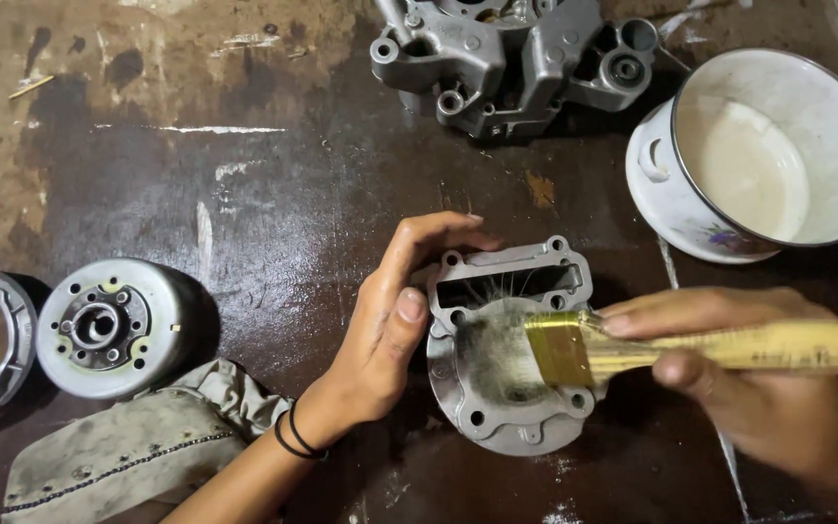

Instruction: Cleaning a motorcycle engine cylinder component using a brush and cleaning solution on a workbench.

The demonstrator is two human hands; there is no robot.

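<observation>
A grey metal engine cylinder [511, 427] with bolt holes around its flange stands on the dark wet workbench [273, 194]. My left hand [390, 320] grips its left side, thumb on the rim. My right hand [758, 378] holds a paintbrush [632, 347] with a wooden handle, brass ferrule and red end. Its bristles press into the cylinder's bore.
A white enamel pot [671, 194] holding pale liquid stands at the upper right. A grey engine crankcase [506, 58] lies at the top centre. A round flywheel rotor [109, 325] and a curved metal part [2, 340] sit at the left, a dirty rag [138, 456] below them.
</observation>
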